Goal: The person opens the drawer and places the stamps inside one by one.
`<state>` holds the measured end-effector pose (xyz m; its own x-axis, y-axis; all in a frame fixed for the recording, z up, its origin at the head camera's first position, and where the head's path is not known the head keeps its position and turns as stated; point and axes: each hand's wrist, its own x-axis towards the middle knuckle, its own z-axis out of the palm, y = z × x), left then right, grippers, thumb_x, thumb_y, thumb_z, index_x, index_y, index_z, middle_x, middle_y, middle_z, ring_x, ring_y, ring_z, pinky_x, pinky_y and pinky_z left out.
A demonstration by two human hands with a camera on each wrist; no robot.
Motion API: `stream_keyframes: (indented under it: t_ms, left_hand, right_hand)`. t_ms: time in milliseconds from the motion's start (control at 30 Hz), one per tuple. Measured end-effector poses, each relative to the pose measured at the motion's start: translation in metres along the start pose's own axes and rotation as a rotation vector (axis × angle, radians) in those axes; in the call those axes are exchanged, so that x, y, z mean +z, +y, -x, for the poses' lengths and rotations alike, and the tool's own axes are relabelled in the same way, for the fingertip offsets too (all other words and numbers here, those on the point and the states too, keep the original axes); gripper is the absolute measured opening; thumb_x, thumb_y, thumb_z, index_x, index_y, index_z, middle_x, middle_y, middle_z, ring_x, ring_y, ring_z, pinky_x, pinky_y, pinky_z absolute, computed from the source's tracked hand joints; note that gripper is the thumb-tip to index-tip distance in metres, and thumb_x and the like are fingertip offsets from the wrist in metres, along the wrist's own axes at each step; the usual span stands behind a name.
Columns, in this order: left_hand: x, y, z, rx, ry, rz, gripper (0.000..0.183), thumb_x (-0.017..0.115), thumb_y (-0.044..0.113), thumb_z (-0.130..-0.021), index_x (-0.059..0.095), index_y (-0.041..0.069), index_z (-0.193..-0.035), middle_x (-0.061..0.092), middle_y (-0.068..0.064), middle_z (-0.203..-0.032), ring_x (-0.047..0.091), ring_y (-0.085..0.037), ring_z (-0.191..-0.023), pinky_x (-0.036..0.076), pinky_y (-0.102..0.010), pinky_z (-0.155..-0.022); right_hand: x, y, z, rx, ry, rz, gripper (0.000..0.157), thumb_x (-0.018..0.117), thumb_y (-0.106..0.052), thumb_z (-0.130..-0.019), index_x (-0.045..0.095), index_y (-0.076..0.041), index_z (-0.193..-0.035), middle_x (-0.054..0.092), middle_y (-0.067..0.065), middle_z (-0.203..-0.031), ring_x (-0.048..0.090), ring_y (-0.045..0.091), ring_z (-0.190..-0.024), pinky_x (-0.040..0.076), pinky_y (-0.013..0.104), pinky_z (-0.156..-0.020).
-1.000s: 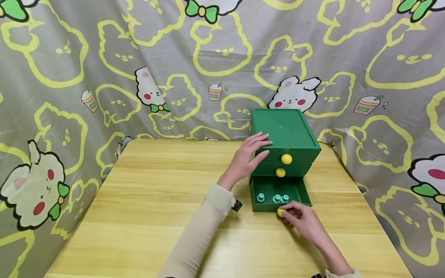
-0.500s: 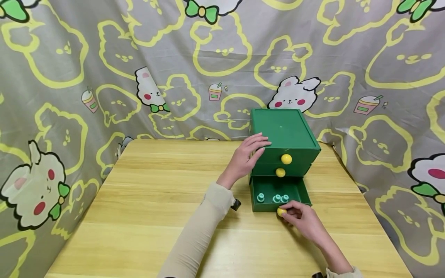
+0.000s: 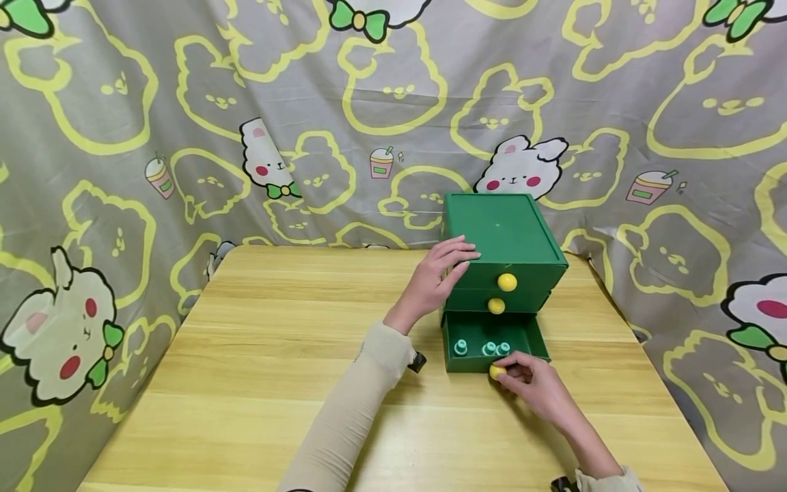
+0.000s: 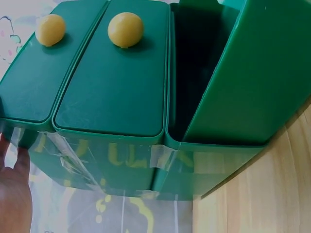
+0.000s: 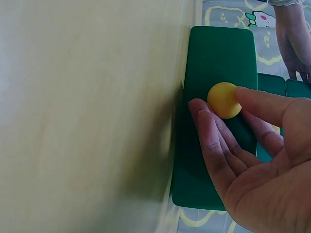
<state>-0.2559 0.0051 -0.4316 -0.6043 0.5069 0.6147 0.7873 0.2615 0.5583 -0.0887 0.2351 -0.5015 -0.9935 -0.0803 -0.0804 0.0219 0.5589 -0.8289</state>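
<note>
A green cabinet (image 3: 504, 229) with three drawers stands at the table's right. Its bottom drawer (image 3: 455, 365) is pulled out; the upper two are closed. With thumb and fingertips, my right hand (image 3: 541, 388) pinches the yellow knob (image 5: 224, 100) of that bottom drawer. My left hand (image 3: 430, 283) rests on the cabinet's upper left edge, fingers fairly straight on the top and thumb near the front. Inside the drawer sit three small pale-teal stepped cylinders (image 3: 460, 347), one at the left and two close together near the front. In the left wrist view, the left hand shows only partly.
Yellow knobs (image 3: 507, 282) stick out from the upper drawers. The cabinet stands on a wooden table (image 3: 277, 328), whose surface stretches to its left and front. A patterned grey curtain (image 3: 320, 89) hangs behind and at both sides.
The bottom drawer and the right hand on its knob have shifted very slightly toward the cabinet. The left thumb has moved a little closer to the fingers over the last second.
</note>
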Motion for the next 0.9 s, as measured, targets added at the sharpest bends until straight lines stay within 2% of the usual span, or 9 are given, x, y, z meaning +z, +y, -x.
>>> stream_keyframes:
  t_ms: [433, 900]
  left_hand:
    - [0.001, -0.001, 0.0, -0.002, 0.004, 0.006, 0.031, 0.05, 0.023, -0.111, 0.068, 0.017, -0.135, 0.06, -0.002, -0.147, 0.035, -0.013, -0.153, 0.026, -0.034, -0.128]
    - [0.001, 0.0, -0.001, 0.009, 0.01, -0.003, 0.03, 0.051, 0.022, -0.111, 0.069, 0.015, -0.133, 0.061, -0.003, -0.146, 0.037, -0.015, -0.153, 0.028, -0.036, -0.127]
  right_hand:
    - [-0.005, -0.001, -0.01, -0.034, -0.021, -0.001, 0.016, 0.074, -0.008, -0.096, 0.074, -0.007, -0.112, 0.074, 0.007, -0.098, 0.07, 0.018, -0.08, 0.058, 0.026, -0.065]
    - [-0.008, 0.001, -0.021, -0.087, -0.015, 0.018, 0.015, 0.073, -0.007, -0.096, 0.074, -0.006, -0.111, 0.073, 0.008, -0.093, 0.068, 0.018, -0.078, 0.056, 0.026, -0.063]
